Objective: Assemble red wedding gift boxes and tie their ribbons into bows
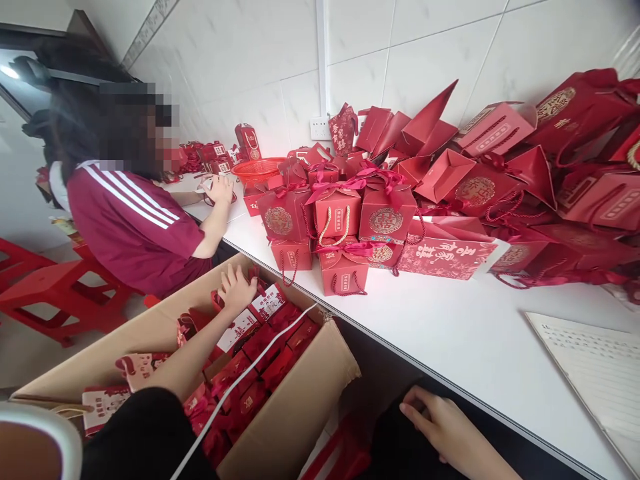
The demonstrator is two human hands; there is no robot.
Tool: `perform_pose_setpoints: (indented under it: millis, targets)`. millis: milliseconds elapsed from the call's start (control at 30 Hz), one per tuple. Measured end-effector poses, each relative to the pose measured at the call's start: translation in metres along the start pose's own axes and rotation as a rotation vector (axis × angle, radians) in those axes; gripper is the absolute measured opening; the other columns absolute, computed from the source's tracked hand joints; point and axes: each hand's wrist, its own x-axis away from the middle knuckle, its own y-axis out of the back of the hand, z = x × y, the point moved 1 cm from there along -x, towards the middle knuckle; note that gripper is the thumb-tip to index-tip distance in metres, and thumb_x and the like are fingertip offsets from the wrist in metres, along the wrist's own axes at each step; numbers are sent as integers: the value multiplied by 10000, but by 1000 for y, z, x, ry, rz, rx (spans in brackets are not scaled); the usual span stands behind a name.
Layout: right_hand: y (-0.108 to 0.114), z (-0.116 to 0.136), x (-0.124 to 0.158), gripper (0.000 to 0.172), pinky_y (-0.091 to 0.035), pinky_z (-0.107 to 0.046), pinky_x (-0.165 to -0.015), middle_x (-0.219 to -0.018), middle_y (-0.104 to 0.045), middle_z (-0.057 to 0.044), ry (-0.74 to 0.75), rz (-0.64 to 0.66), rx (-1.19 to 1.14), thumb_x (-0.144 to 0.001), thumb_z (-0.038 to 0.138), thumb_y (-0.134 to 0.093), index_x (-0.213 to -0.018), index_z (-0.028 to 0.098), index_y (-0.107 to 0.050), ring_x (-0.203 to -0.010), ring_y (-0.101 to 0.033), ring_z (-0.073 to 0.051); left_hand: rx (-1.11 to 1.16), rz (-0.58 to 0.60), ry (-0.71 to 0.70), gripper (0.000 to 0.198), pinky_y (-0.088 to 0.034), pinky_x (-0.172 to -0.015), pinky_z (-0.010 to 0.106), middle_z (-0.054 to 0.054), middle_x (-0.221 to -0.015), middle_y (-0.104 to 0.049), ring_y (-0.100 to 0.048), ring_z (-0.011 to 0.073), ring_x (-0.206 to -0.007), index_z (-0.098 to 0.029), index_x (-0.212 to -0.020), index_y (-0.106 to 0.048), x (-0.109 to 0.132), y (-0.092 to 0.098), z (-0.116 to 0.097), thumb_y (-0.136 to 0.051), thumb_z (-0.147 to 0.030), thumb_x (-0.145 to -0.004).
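My left hand (237, 288) reaches into a cardboard box (300, 387), palm down and fingers spread over the red gift boxes (250, 397) packed inside. It touches the ones near the far edge, beside a box with a white printed face (267, 302); what lies under the palm is hidden. Low over my dark lap, below the table edge, is my right hand (435, 420). Its fingers bend loosely, thumb apart, with nothing in them. Stacked red gift boxes with rope handles and ribbons (337, 213) stand on the table just beyond the carton.
A white cable (250, 367) crosses over the carton. Red gift bags (500, 180) heap along the wall on the white table (425, 320), near an open notebook (590, 367). A co-worker in a maroon shirt (135, 227) sits left, by a red basket (257, 169) and red stools (65, 293).
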Motion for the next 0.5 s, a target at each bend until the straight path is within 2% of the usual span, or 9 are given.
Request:
perform_pose_setpoints:
  millis: [67,167,333,500]
  targets:
    - [0,2,-1,319,-414,-227,-377,-768,-620,-50,4,8,35,-886,451,-363,-837,194,-546,-496,-553,-142,-52,55,-12,602,-127,-1131,596,69,-1585,-121,-34,337,-1451,-217,-1443,-320,2,-4,5,-409,-410,-880]
    - [0,4,-1,308,-399,-245,-410,-743,-625,-55,19,14,88,-894,423,-349,-835,194,-546,-523,-568,-161,-100,98,24,625,-216,-1106,604,51,-1581,-152,-75,346,-1446,-241,-1462,-286,-8,-6,7,-375,-436,-875]
    - [0,5,-1,285,-413,-284,-537,-732,-647,-52,50,-29,121,-897,396,-350,-808,206,-542,-587,-598,-187,-150,107,60,655,-249,-1111,583,109,-1573,-159,-99,336,-1446,-122,-1482,-203,-28,-6,-3,-294,-400,-896]
    - [1,4,0,276,-405,-305,-602,-765,-673,-54,61,-63,115,-899,391,-361,-815,213,-556,-648,-620,-204,-205,138,39,617,-212,-1115,608,161,-1551,-208,-136,355,-1434,-58,-1446,-275,-20,-19,-4,-298,-384,-923]
